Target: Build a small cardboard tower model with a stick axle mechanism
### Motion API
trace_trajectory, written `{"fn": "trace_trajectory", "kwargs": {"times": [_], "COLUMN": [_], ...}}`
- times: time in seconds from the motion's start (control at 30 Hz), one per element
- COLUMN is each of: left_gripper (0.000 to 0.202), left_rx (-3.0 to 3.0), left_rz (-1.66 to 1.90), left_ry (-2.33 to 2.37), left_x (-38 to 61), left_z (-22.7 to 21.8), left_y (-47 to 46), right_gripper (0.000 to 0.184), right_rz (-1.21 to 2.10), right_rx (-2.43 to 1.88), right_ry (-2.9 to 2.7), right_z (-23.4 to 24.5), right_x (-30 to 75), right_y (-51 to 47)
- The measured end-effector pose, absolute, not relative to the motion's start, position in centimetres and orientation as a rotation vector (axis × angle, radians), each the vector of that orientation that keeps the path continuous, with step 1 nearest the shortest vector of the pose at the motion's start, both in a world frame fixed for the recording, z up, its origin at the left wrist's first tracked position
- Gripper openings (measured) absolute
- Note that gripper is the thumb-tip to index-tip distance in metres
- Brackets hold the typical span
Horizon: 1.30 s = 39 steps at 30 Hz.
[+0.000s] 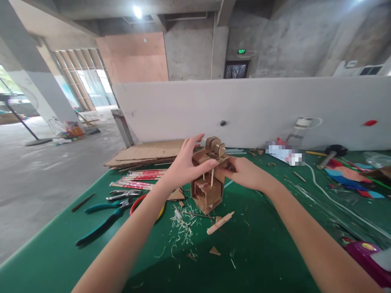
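Note:
A small brown cardboard model stands upright on the green table in front of me. It has a box-like base, thin sticks as posts, and a top panel bearing rounded cardboard pieces. My left hand is at the panel's left side, fingers stretched out and apart, thumb along the front edge. With thumb and fingers, my right hand grips the panel's right edge; some fingertips are hidden behind the cardboard. A short, pale wooden piece lies before the base, beside scattered shavings.
Teal-handled pliers, red-wrapped sticks and a cardboard stack lie left. Partly behind my left forearm is a red and yellow ring. A white cable and a purple object are right. A white partition stands behind.

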<state>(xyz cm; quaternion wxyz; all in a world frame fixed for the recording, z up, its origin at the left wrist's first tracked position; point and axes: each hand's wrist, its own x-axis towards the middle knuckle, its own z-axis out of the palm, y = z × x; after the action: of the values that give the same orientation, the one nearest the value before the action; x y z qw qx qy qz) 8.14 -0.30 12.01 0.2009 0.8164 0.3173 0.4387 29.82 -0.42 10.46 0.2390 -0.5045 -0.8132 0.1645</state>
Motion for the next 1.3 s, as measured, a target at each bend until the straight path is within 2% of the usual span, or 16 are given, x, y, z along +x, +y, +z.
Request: {"fn": "trace_trajectory", "kwargs": {"times": [0.1,0.27,0.5,0.67,0.8,1.1,1.3], "left_gripper": [0.073,0.066,0.061,0.071,0.068,0.049,0.026], "left_rx": [2.394,2.439,2.467,2.356,2.335,2.376,2.433], "left_rz": [1.177,1.268,1.381,1.470,1.490,1.570,1.596], "left_ry": [0.957,1.160,1.318,1.341,1.296,1.253,1.184], "left_x": [8.7,9.5,10.2,10.4,10.5,10.7,10.7], "left_z": [12.1,11.8,11.3,11.1,11.0,11.0,10.8], "left_y": [-1.5,-2.1,-2.0,-2.0,-2.1,-1.9,-1.7], "right_gripper": [0.032,0.050,0.053,0.057,0.061,0.058,0.058], "right_rz": [0.424,0.323,0.349,0.385,0.401,0.458,0.410], "right_rx": [-1.371,-1.405,-1.343,-1.315,-1.294,-1.197,-1.167], "right_ry": [-2.245,-2.109,-2.195,-2.218,-2.186,-2.170,-2.131], "right_z": [11.6,13.5,13.7,13.1,12.5,11.9,11.6], "right_x": [30.1,30.5,30.1,30.2,30.2,30.0,29.8], "right_y": [-1.5,-3.4,-4.2,-3.8,-3.2,-2.6,-2.4]}}
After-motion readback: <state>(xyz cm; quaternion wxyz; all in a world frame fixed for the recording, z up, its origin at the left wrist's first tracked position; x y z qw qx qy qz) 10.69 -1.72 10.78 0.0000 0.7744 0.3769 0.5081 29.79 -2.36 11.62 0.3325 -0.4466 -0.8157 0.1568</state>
